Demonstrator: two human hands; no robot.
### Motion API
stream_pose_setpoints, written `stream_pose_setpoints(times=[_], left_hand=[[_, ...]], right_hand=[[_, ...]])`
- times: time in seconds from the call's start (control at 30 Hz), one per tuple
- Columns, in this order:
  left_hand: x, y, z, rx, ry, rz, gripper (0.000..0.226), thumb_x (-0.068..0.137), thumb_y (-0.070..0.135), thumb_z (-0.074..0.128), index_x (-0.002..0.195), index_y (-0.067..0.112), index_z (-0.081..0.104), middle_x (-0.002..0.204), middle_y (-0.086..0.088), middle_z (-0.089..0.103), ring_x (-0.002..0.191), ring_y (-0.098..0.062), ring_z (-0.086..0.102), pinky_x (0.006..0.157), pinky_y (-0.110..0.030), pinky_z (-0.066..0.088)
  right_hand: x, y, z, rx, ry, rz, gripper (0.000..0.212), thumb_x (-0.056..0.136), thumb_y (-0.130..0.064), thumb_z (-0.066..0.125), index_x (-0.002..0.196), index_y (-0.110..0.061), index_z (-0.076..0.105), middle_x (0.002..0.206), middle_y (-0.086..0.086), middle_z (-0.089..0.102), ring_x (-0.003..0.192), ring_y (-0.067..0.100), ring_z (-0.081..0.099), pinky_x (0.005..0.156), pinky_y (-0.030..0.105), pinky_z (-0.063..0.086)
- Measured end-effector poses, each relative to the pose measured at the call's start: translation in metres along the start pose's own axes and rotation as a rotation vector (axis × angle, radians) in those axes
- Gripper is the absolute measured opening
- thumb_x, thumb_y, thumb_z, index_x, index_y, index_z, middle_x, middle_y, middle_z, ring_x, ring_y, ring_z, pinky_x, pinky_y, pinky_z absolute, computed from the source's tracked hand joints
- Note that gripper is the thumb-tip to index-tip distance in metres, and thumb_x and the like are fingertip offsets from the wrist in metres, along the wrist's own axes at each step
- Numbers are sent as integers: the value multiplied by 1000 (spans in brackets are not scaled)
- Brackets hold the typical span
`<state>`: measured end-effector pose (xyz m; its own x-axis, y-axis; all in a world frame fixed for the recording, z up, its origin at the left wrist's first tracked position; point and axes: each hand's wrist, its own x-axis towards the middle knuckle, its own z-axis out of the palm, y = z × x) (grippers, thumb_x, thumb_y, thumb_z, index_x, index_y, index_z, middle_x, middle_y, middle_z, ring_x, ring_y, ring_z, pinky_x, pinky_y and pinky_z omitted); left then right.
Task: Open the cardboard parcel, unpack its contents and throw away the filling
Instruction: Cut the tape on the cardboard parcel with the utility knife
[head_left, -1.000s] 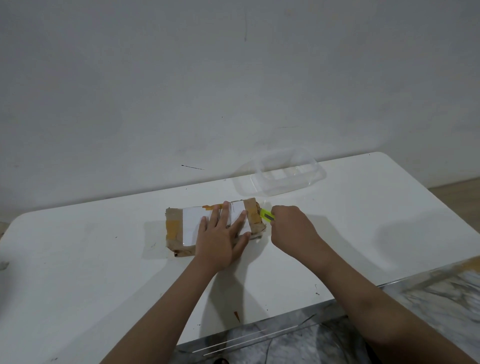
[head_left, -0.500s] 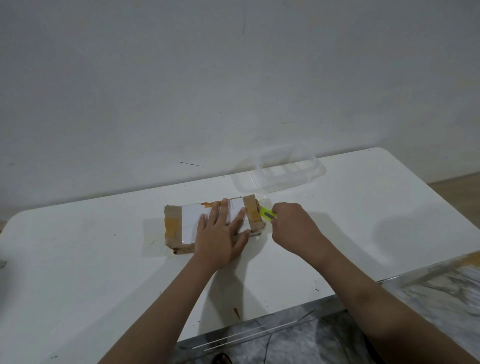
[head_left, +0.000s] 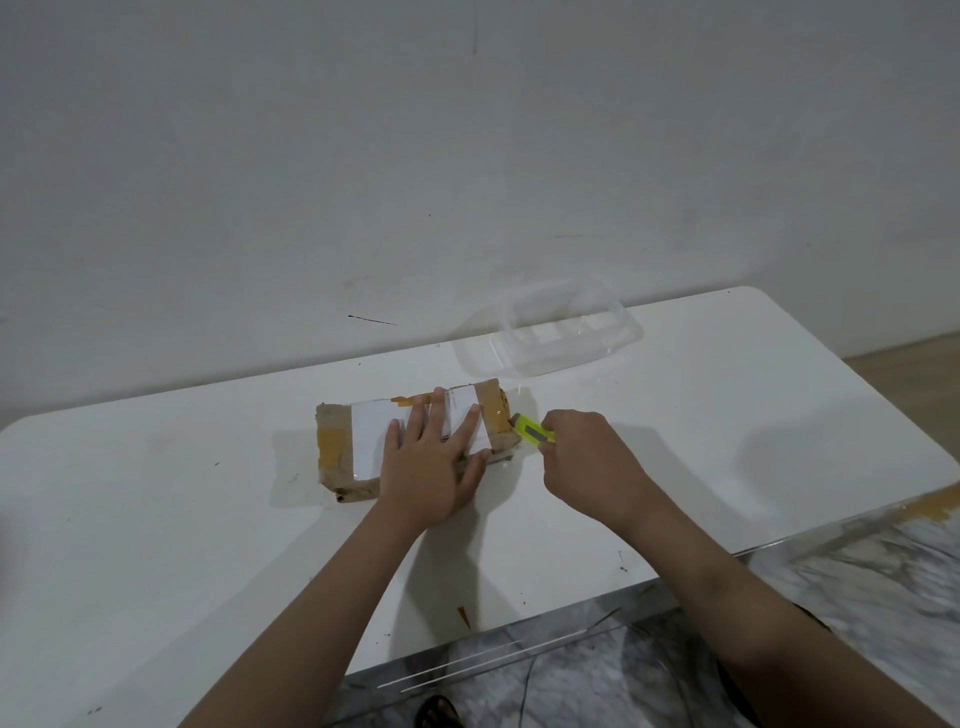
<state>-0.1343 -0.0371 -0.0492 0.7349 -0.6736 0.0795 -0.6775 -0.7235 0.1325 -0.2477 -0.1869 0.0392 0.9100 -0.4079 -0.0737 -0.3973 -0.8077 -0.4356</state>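
Note:
A small cardboard parcel (head_left: 343, 447), wrapped in brown tape with a white label on top, lies flat on the white table (head_left: 156, 519). My left hand (head_left: 436, 467) presses down on its right half with fingers spread. My right hand (head_left: 587, 457) is closed around a yellow-green utility knife (head_left: 532, 430). The knife's tip touches the parcel's right end at the taped edge. The blade itself is too small to make out.
A clear plastic container (head_left: 550, 332) sits upside down at the back of the table, near the wall (head_left: 467, 156). The table's front edge runs diagonally in front of me, with marble-patterned floor (head_left: 571, 675) below it. A small orange scrap (head_left: 463, 616) lies near that edge.
Both hands and the parcel hold nearly the same pose. The right hand with the knife has shifted slightly along the parcel's right end.

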Motion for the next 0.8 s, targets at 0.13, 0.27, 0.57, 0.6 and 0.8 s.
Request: stream_pose_setpoints(times=[0.13,0.27,0.57,0.6,0.8], left_hand=[[-1,0,1,-14,-1,-7,68,86,62,10,147,37,23,158,-12,15,145,-36,15,110,-56,21],[0,-1,0,-12,-17,2,69,86,64,8,148,37,18,159,-12,11,145,-36,11,111,-56,18],[-4,0,-4,2,-8,9,66,88,61,13,148,36,20,159,-11,12,145,-36,12,110,-56,21],[-5,1,-3,4,9,10,64,89,60,16,148,35,24,158,-12,15,145,-36,15,108,-57,23],[-10,3,4,23,56,26,60,92,58,26,146,32,30,156,-14,21,142,-38,22,104,-59,30]], right_hand=[[-2,2,-6,11,-7,-29,16,85,-6,51,95,1,60,87,17,63,79,32,57,63,39,44],[-5,11,-11,22,-45,-19,19,86,-9,53,99,0,62,96,16,65,88,32,59,74,41,49],[5,17,-12,180,137,8,24,90,-14,53,111,-7,63,98,10,68,74,17,52,64,23,36],[6,15,-8,188,134,9,25,90,-14,53,112,-7,63,99,10,68,73,17,52,63,23,36],[8,10,1,200,117,8,26,91,-14,52,114,-7,62,100,12,68,82,26,61,66,26,41]])
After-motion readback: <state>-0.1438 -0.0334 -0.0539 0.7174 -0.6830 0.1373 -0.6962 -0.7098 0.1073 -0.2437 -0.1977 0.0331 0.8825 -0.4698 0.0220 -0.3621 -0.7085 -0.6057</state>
